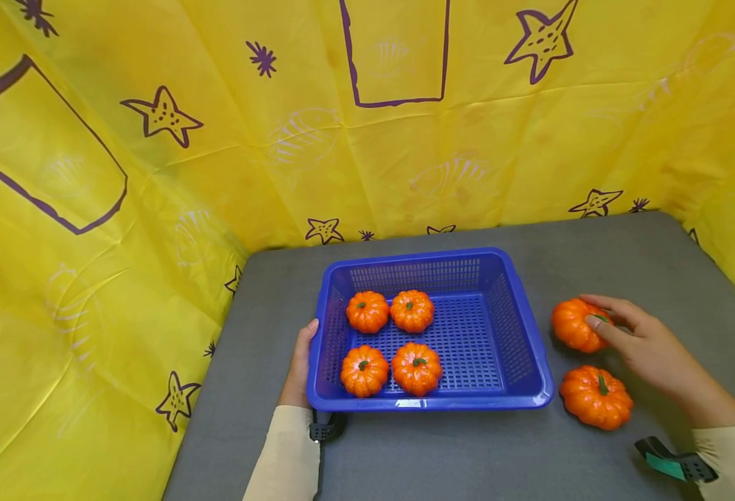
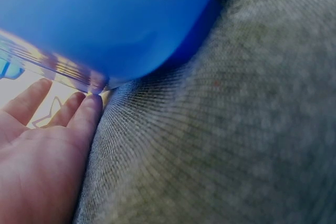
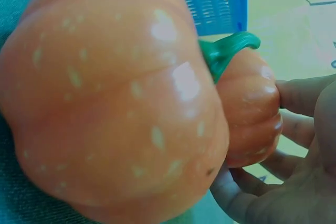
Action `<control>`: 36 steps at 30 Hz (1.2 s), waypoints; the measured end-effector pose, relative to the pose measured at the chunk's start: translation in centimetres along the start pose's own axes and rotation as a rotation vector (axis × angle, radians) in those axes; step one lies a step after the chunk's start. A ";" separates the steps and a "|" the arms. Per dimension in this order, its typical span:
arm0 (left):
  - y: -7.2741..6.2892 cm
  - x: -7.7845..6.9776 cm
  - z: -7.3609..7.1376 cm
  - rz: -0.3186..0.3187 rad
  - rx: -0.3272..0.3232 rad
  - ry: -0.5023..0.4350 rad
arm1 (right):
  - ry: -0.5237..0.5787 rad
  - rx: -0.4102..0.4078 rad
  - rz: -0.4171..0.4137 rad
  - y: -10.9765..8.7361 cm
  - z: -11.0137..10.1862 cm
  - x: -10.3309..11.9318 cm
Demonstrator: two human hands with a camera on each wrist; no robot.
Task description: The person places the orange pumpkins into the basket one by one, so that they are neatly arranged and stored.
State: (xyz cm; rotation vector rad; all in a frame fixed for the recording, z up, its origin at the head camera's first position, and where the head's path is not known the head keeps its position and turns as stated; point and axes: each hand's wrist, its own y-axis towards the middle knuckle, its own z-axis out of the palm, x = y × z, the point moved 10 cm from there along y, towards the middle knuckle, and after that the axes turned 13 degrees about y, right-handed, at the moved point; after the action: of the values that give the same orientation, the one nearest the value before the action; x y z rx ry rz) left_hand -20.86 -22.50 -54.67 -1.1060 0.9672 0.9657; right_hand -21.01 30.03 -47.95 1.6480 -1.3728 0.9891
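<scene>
A blue plastic basket point(image 1: 530, 334) holds several small orange pumpkins, among them one at the near left point(image 1: 364, 371). My left hand point(image 1: 300, 362) is at the basket's left side, its fairly straight fingers point(image 2: 84, 113) touching the wall below the rim in the left wrist view. To the right of the basket, my right hand point(image 1: 649, 344) grips a pumpkin point(image 1: 574, 325) with the thumb on top, near the green stem, and the fingers round its far side. Another pumpkin point(image 1: 595, 398) lies just nearer on the table and looms large in the right wrist view.
The grey table point(image 1: 455, 452) carries the basket and the two loose pumpkins. Yellow cloth point(image 1: 392, 167) printed with starfish hangs behind the table and along both sides. Each wrist wears a black strap, such as the right one point(image 1: 674, 459).
</scene>
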 end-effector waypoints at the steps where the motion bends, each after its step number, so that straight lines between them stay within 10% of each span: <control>1: 0.0 0.0 0.0 0.000 0.000 0.001 | 0.006 -0.001 -0.006 0.0 0.0 0.1; 36: -0.2 0.0 0.0 -0.001 0.008 0.005 | 0.089 -0.022 -0.152 0.6 0.6 6.9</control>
State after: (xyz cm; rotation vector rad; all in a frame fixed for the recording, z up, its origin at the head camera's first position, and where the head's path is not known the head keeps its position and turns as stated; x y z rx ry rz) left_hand -20.71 -22.50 -54.61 -1.1024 0.9737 0.9584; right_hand -20.65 26.64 -41.87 1.6451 -1.1778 0.9438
